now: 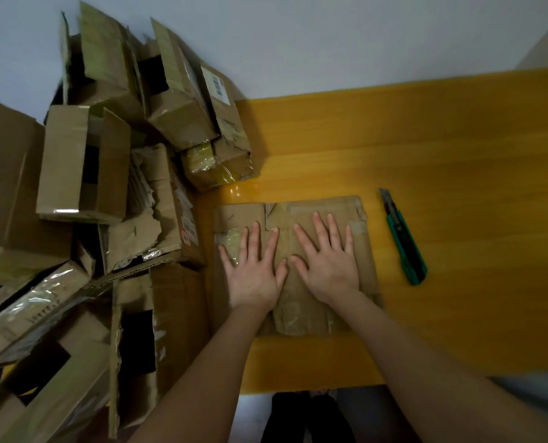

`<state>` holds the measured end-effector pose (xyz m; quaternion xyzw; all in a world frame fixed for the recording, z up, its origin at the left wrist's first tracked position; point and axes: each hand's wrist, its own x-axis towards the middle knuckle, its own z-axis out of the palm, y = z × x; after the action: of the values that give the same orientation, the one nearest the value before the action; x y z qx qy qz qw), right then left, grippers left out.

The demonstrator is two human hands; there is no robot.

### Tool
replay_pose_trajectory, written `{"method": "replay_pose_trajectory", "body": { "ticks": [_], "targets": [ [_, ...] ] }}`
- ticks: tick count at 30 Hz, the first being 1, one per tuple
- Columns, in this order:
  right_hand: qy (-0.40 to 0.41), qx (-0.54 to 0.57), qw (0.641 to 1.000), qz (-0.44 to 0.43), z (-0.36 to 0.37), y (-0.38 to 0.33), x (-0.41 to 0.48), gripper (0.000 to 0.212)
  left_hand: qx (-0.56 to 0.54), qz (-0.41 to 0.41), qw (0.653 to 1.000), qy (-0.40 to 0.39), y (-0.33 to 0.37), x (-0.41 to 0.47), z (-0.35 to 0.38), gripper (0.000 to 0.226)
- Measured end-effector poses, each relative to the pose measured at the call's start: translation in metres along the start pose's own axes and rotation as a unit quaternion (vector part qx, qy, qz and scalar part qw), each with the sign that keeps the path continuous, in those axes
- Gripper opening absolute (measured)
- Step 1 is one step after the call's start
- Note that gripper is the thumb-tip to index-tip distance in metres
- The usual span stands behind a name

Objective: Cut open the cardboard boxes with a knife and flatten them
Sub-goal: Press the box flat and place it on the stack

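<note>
On the yellow wooden table point(426, 148), a flattened brown cardboard box point(314, 314) with clear tape patches lies under the left hand point(253, 276) and right hand point(328, 266), both pressing with fingers spread flat and gripping nothing. It looks light, springy and creased, best lifted by its edges; the green utility knife point(405, 241) lies just right of it.

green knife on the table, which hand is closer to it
Right. The right hand presses flat on the flattened cardboard, with the green knife lying just past that cardboard's right edge. The left hand presses the cardboard's left half, farther away.
</note>
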<state>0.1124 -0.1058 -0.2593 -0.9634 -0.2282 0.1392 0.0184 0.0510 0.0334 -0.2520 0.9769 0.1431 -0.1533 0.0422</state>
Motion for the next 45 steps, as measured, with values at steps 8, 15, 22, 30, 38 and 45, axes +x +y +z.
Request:
{"method": "replay_pose_trajectory", "body": {
  "ticks": [8, 15, 22, 30, 38, 45],
  "targets": [
    [-0.021, 0.045, 0.997, 0.062, -0.036, 0.012, -0.027, 0.064, -0.103, -0.051, 0.993, -0.002, -0.005, -0.013, -0.022, 0.068],
    [-0.061, 0.243, 0.915, 0.318, -0.055, 0.022, -0.066, 0.105, -0.294, -0.231, 0.927, -0.044, -0.003, -0.028, -0.047, 0.083],
    [-0.091, 0.395, 0.832, 0.378, -0.066, 0.035, -0.067, 0.119, -0.328, -0.274, 0.904, 0.002, 0.0, -0.031, -0.067, 0.085],
    [-0.123, 0.5, 0.797, 0.317, -0.079, 0.067, -0.068, 0.104, -0.341, -0.273, 0.888, 0.144, 0.014, -0.027, -0.11, 0.051],
    [-0.046, 0.472, 0.847, 0.239, -0.128, 0.15, -0.069, 0.083, -0.39, -0.272, 0.841, 0.257, 0.098, -0.041, -0.165, 0.042],
    [-0.026, 0.506, 0.833, 0.222, -0.161, 0.241, -0.07, 0.091, -0.448, -0.275, 0.808, 0.266, 0.163, -0.04, -0.183, 0.049]
  ]
}}
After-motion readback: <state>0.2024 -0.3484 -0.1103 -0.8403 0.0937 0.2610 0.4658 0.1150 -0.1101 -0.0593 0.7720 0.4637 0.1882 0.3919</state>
